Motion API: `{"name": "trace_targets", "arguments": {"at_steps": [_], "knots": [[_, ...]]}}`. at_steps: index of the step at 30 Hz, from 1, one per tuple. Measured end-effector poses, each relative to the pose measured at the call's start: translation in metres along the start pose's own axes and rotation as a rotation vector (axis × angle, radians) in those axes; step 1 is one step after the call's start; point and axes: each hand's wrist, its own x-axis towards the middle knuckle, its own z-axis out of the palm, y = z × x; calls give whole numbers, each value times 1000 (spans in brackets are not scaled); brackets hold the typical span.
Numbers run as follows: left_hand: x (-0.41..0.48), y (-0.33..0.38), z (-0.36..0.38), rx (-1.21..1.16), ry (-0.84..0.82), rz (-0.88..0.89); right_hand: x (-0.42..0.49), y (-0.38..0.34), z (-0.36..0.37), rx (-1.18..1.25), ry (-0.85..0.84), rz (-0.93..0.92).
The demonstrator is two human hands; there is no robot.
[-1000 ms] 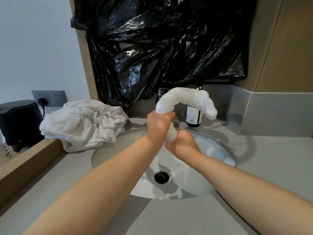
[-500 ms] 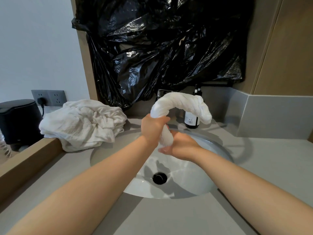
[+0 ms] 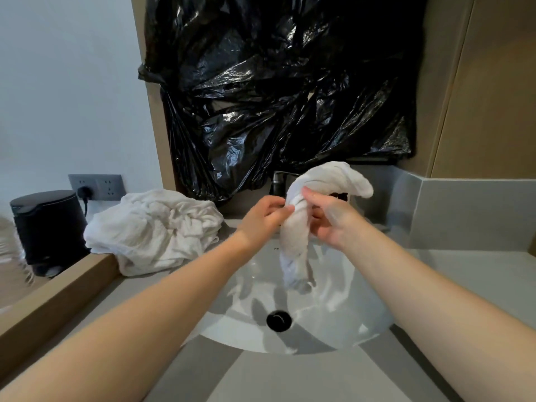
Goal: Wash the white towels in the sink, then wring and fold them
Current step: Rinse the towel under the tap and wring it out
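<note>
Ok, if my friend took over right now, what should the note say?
The left grip holds the twisted towel near its upper part. The right grip holds it from the other side. The towel hangs over the sink, lower end above the basin. A crumpled towel pile lies on the counter left of the sink.
Done: this towel is twisted up.
Left: finish wringing, fold it, then the pile, unfolded; washed or not, cannot tell.
</note>
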Motion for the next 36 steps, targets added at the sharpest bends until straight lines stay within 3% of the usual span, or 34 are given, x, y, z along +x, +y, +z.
{"name": "trace_targets", "arguments": {"at_steps": [3, 7, 14, 16, 21, 23, 26, 31, 36], "knots": [[9, 15, -11, -49, 42, 1, -7, -5, -2, -203, 7, -124], [20, 35, -22, -193, -40, -67, -14, -32, -3, -593, 140, -237], [42, 74, -9, -236, -192, 4, -22, -61, -2, -1363, 79, -265], [47, 80, -4, -225, -162, 27, -21, -65, -10, -1335, -12, -255], [60, 87, -10, -127, -67, 51, -11, -78, -41, -869, -370, -129], [64, 88, -10, -145, -46, 50, -9, -80, -44, -723, -431, -131], [66, 88, -8, -143, -6, 62, -5, -76, -39, -667, -380, -181], [67, 84, -8, -146, -5, 54, 8, -73, -28, -753, -59, -350], [72, 82, -7, -70, -6, 93, 6, -77, -22, -550, -205, -330]]}}
